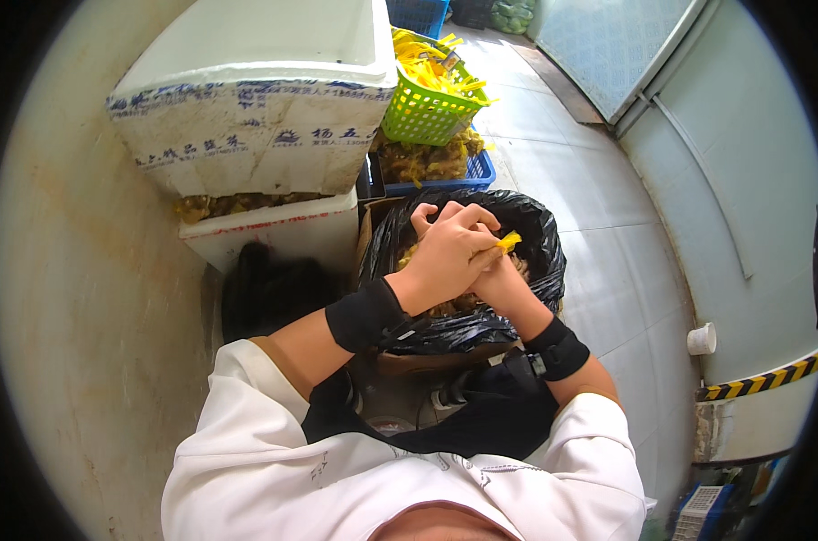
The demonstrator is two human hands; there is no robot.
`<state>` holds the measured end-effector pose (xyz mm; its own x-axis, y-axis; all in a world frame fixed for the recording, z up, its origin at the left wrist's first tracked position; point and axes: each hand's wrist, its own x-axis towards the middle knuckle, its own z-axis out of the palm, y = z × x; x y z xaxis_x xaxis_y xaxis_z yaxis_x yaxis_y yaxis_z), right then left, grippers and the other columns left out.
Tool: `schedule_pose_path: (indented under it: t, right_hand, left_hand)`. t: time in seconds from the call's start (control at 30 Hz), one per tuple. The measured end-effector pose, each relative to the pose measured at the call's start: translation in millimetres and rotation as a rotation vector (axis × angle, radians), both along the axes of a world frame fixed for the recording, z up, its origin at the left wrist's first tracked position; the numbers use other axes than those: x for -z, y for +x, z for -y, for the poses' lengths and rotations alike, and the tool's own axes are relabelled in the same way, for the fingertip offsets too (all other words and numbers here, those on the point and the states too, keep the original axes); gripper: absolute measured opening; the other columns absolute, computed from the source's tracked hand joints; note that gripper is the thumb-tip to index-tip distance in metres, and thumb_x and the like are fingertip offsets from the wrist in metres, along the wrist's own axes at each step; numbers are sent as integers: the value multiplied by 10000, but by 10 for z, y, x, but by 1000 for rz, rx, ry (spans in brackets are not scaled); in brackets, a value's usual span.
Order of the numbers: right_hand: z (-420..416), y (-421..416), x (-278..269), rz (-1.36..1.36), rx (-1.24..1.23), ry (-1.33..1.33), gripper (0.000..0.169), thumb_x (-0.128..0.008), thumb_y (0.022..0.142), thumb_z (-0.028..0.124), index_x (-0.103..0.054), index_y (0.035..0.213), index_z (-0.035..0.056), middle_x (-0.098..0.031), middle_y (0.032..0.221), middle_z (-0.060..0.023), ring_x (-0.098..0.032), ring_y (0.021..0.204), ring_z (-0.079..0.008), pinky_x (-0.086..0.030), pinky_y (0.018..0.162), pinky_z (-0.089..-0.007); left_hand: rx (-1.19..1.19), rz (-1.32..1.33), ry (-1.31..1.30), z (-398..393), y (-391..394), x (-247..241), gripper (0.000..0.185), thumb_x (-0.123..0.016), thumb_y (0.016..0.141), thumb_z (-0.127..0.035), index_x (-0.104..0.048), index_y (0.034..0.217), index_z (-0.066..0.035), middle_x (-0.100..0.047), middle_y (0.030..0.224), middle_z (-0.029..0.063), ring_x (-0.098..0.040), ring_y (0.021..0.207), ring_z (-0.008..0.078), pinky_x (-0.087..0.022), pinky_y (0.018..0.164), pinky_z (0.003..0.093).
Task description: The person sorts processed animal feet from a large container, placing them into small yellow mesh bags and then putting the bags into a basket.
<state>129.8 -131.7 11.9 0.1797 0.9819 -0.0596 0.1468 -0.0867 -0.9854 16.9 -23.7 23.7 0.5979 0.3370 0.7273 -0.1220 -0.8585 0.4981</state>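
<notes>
My left hand (442, 253) is crossed over my right hand above a box lined with a black plastic bag (551, 264). Between the thumb and fingertips of the left hand is a bit of yellow netting (509, 241), its loose end sticking out to the right. My right hand (495, 274) lies beneath, its fingers mostly covered by the left, so its grip is hidden. Below both hands, brown knobbly roots that look like ginger (449, 308) fill part of the lined box.
A green basket (426, 115) of yellow netting strips stands on a blue crate (480, 172) holding netted roots. Stacked white foam boxes (246, 145), bearing writing, rise at the left beside the wall (77, 304). A white cup-like container (702, 339) is at the right.
</notes>
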Motion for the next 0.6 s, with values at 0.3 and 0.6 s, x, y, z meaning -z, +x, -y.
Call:
schedule_pose_path:
  t: [0.3,0.6]
  right_hand:
    - [-226,-33,-566,-364,621,337,334,-585,1044,254,-447,1301,91,-622,1253,-172,-676,1121,-319,-637,817,-521]
    - [-1566,-473,-2608,60,-82,508,793,-688,969,207,-248,1601,16,-338,1583,-216,-249,1511,-400,-483,1056,-613]
  left_hand:
    - [-293,40,-362,7,-709,-201,390,-603,1009,-269,-635,1389,-188,-473,1486,184,-434,1278,388,-275,1105,503]
    - [-285,-55,-594,-190,-560,215,354,-538,1062,-279,-582,1336,-58,-501,1326,163,-454,1249,312,-377,1076,389]
